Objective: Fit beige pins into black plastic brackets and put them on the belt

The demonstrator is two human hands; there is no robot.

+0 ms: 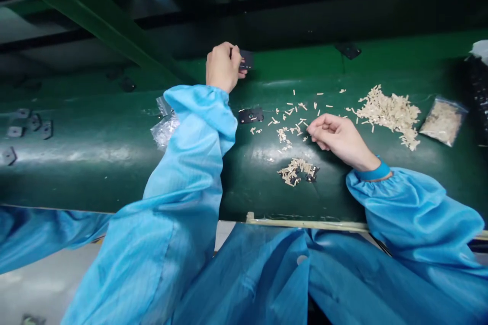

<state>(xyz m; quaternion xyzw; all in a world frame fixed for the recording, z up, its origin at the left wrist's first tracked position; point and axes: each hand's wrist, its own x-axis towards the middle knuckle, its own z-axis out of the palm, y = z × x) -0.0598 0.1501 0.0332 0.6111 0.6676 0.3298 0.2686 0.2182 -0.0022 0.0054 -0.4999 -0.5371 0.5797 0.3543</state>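
My left hand [222, 67] is closed on a flat black plate [247, 59] at the far side of the green work surface. Another black plate [250, 115] with small holes lies nearer to me, below that hand. My right hand [337, 137], with a blue band at the wrist, is pinched above scattered small cream strips [297, 127]. Whatever its fingertips hold, if anything, is too small to make out. A large heap of cream strips [389, 111] lies to its right. Toward me sits a smaller pile of cream and black bits [297, 171].
A clear bag of cream pieces [444, 121] lies at the right. Crumpled clear plastic [164, 129] is beside my left sleeve. Several dark plates [35, 122] lie at the far left, and another dark plate [348, 51] at the back. A green beam [95, 15] crosses the upper left.
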